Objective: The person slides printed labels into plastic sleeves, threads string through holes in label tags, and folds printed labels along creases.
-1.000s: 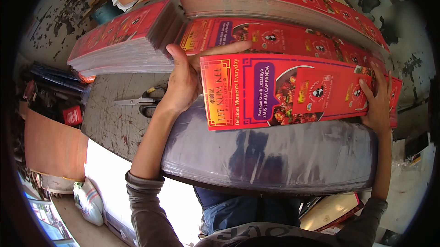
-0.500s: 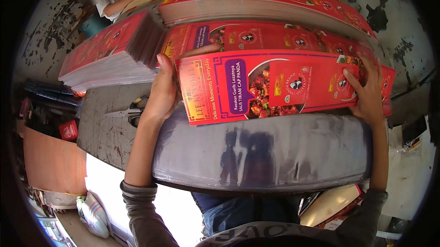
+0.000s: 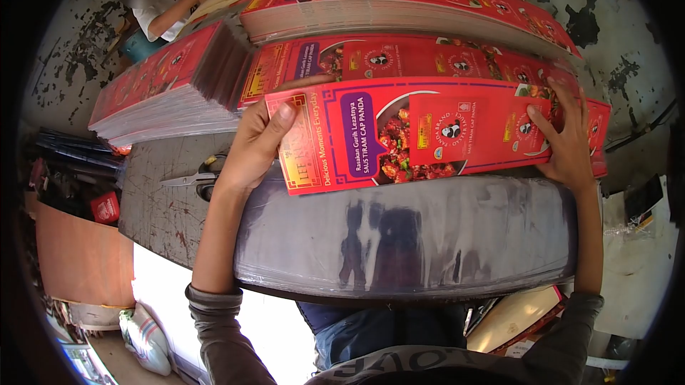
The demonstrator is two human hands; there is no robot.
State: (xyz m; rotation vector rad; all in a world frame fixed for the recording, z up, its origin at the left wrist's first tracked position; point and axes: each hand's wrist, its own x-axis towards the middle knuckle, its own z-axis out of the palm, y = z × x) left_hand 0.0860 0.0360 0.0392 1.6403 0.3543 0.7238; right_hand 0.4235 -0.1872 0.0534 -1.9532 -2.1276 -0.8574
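Note:
A long red printed sheet (image 3: 442,128) with food pictures, a panda logo and a purple text panel is held tilted up in front of me. My left hand (image 3: 260,135) pinches its left end, thumb on the printed face and fingers behind. My right hand (image 3: 567,132) grips the right end, with the thumb pressed on the print and the fingers partly over it. Just below lies a thick stack of clear plastic sheets (image 3: 399,235), glossy with reflections. Directly behind is a stack of matching red sheets (image 3: 399,58).
Farther back stands another tall red stack (image 3: 428,17), and one more (image 3: 153,92) is at the left. Scissors (image 3: 189,179) lie on the worn tabletop (image 3: 160,214) beside my left wrist. Another person's arm (image 3: 175,17) shows at the top left.
My left thumb has come down from upright onto the sheet's left end. The sheet and both hands have shifted slightly left.

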